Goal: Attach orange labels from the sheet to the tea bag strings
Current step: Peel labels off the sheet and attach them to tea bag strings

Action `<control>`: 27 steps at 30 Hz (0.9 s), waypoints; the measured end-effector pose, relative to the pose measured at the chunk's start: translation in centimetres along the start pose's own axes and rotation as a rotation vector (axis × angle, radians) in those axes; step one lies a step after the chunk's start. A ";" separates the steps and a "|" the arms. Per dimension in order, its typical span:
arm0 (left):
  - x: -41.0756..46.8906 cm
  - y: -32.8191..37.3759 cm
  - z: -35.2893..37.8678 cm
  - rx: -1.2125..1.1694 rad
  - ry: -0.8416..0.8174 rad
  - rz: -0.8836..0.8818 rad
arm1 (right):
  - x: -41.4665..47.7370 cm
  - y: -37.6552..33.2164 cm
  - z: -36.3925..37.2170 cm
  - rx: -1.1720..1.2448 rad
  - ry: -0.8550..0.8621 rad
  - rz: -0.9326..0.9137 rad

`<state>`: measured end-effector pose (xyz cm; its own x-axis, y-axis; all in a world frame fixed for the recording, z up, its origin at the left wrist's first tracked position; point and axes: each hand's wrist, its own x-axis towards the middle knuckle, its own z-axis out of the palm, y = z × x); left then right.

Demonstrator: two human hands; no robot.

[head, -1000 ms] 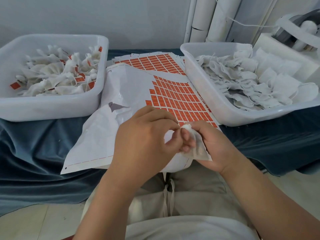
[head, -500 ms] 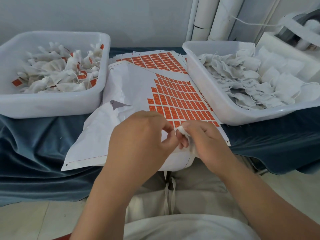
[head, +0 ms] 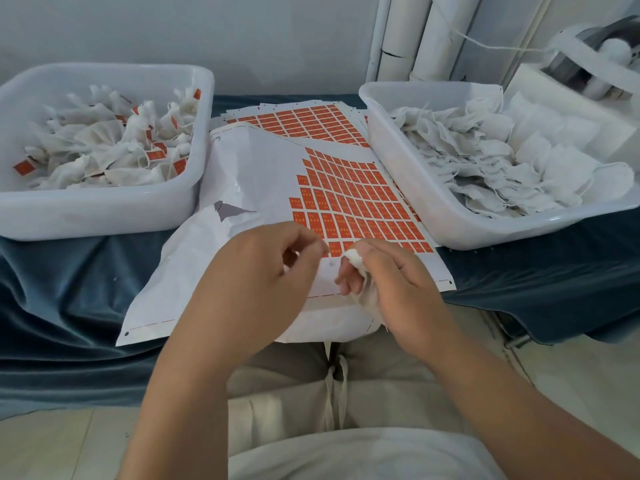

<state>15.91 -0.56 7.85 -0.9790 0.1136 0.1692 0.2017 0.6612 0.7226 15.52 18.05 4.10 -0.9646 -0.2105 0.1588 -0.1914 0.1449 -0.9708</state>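
My right hand (head: 398, 285) grips the tea bag (head: 372, 306), bunched neck pointing away, body trailing toward me. My left hand (head: 256, 282) is curled; I can't tell what it holds.

Bare sheet (head: 256, 168) between left tub (head: 104, 211), right tub (head: 419, 192)

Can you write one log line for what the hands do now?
right hand: holds tea bag | left hand: curled, hold unclear | label sheet: underneath

Dark blue velvet cloth (head: 69, 306): covers the table, hangs in folds off the near edge. Left tub (head: 104, 216) and right tub (head: 485, 233), white plastic: sit on it, well apart. White tubes (head: 433, 36): stand against the back wall. Beige drawstring trousers (head: 381, 375), pale floor tiles (head: 45, 445) below.
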 end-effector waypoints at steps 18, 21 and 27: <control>0.2 0.9 1.5 -0.481 0.134 0.021 | -0.2 -0.4 -1.1 -0.012 -0.087 -0.028; 0.3 1.0 1.5 -0.488 0.145 0.010 | -0.1 -0.4 -0.7 0.027 -0.047 -0.064; 0.2 1.5 2.3 -0.408 0.206 0.069 | 0.1 -0.3 -0.5 0.078 -0.073 -0.095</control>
<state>15.94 2.15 7.44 -0.9448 -0.0299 0.3263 0.3020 0.3067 0.9026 15.35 18.46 4.50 -0.9265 -0.2895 0.2404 -0.2642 0.0457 -0.9634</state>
